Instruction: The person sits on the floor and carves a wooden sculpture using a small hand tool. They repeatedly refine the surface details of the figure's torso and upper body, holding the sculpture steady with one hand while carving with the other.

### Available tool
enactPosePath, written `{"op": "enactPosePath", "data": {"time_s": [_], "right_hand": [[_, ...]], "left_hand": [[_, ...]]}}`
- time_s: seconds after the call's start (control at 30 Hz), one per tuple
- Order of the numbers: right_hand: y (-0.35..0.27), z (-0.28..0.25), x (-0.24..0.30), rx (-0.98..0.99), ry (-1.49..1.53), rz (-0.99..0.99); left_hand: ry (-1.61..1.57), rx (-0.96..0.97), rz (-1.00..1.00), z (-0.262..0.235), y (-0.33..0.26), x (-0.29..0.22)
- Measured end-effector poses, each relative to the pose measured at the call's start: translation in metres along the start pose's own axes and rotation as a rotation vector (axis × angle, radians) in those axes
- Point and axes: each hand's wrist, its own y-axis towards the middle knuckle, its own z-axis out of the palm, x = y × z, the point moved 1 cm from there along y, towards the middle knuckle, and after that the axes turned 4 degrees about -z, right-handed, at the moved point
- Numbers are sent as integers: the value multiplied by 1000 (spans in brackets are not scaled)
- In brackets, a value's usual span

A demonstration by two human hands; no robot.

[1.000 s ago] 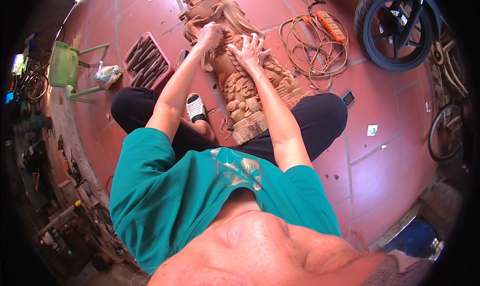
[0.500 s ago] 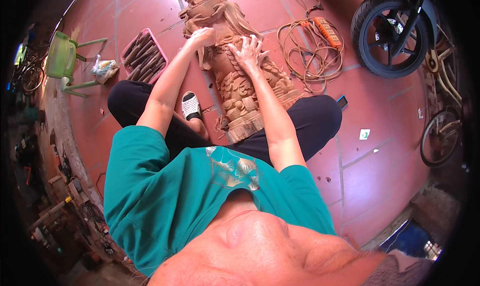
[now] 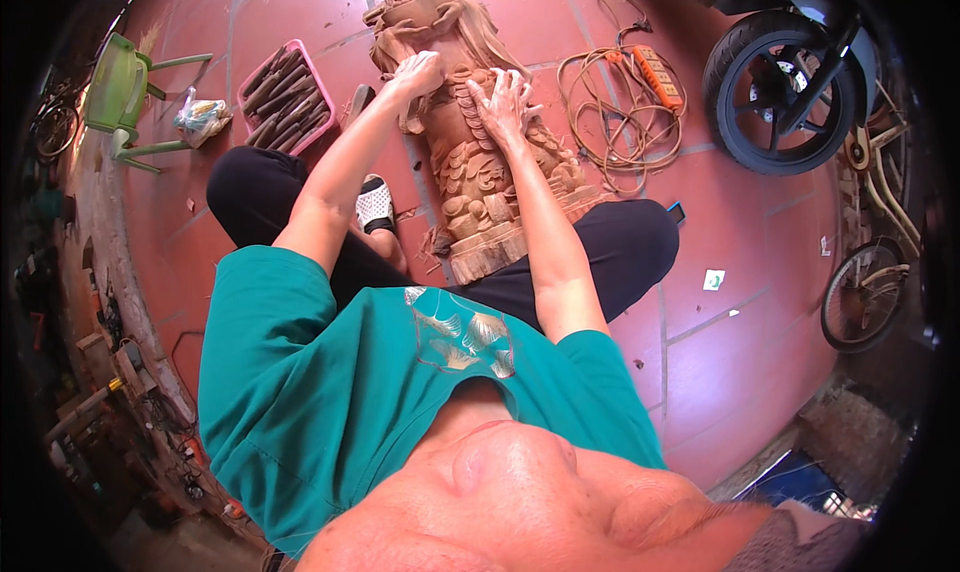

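A carved wooden statue lies on the floor before my crossed legs, its base close to me and its bearded head at the far end. My left hand rests on its upper left part, fingers curled in; whatever they may hold is hidden. Against the right side of the carving, my right hand lies with its fingers spread, holding nothing and touching the wood. To the left of the statue, a pink basket contains several dark, slender tools with long handles.
An orange power strip with a coiled cord lies right of the statue. Beyond it stands a motorbike wheel. A green plastic chair and a plastic bag are at left. A white sandal shows beside my leg.
The whole view has tilted and shifted slightly. My left hand has moved a little to the right on the carving, while my right hand stays on its right side with fingers spread.
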Motion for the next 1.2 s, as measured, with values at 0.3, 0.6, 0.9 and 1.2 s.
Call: {"op": "enactPosePath", "data": {"time_s": [0.3,0.6,0.9,1.2], "right_hand": [[6,7,-6,0,-2,21],[5,3,-4,22,-31,10],[3,5,-3,26,-57,9],[5,8,-9,-19,-90,-43]], "left_hand": [[-225,-151,-43,-1,1,14],[0,232,-29,-14,-5,12],[-297,-318,178,6,-8,-6],[-153,-370,265,17,2,-32]]}}
